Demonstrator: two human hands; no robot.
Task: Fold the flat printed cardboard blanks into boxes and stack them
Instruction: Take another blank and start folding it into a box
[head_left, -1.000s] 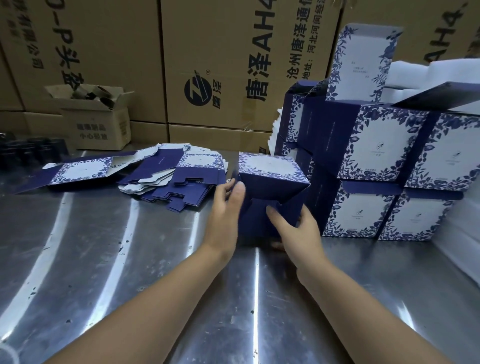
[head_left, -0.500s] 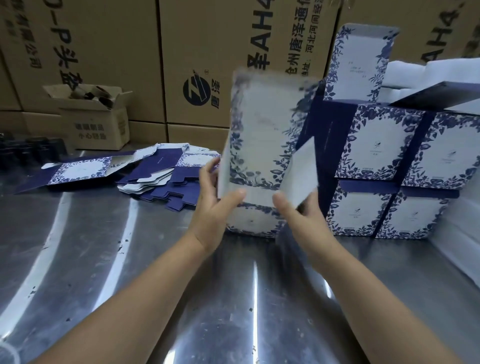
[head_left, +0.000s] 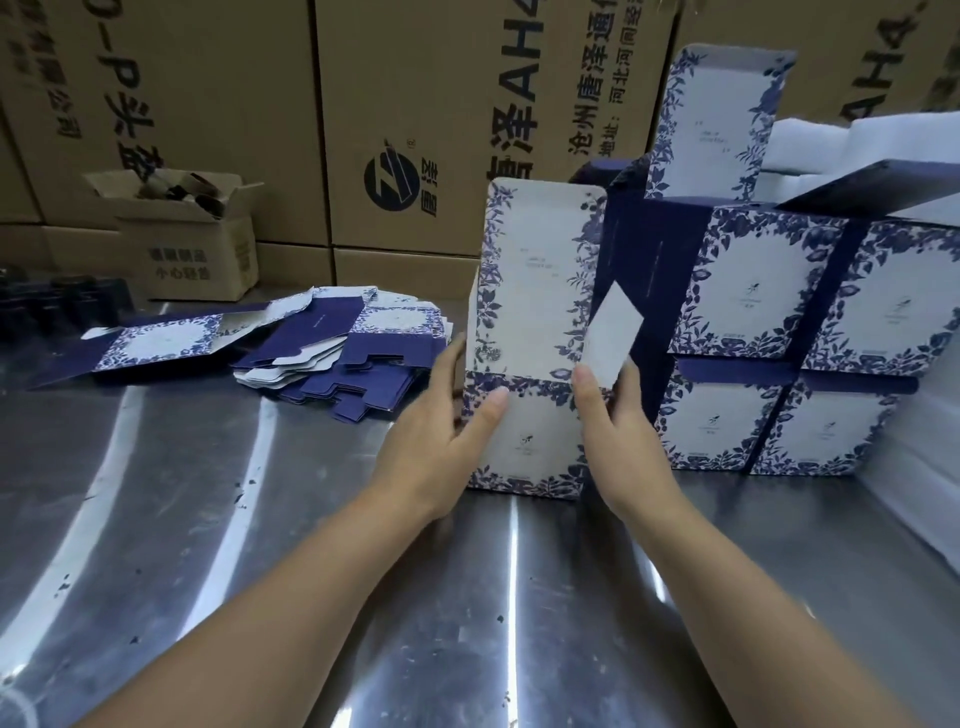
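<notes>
A folded blue-and-white floral box (head_left: 530, 436) stands upright on the steel table (head_left: 260, 545), its lid panel raised straight up and a small white side flap sticking out at the right. My left hand (head_left: 441, 441) grips the box's left side, thumb on the front face. My right hand (head_left: 613, 421) holds its right side, thumb at the base of the white flap. A stack of finished boxes (head_left: 779, 338) rises just right of it, two rows high with one open box on top. Flat blanks (head_left: 337, 358) lie in a loose pile at the left.
Large brown shipping cartons (head_left: 415, 130) wall off the back. A small open carton (head_left: 192, 244) sits at the back left beside dark items. White foam sheets (head_left: 857, 150) lie behind the stack at the right.
The box was turned from lying with its bottom flaps toward me to standing upright on the table, lid panel up. Both hands shifted to its sides.
</notes>
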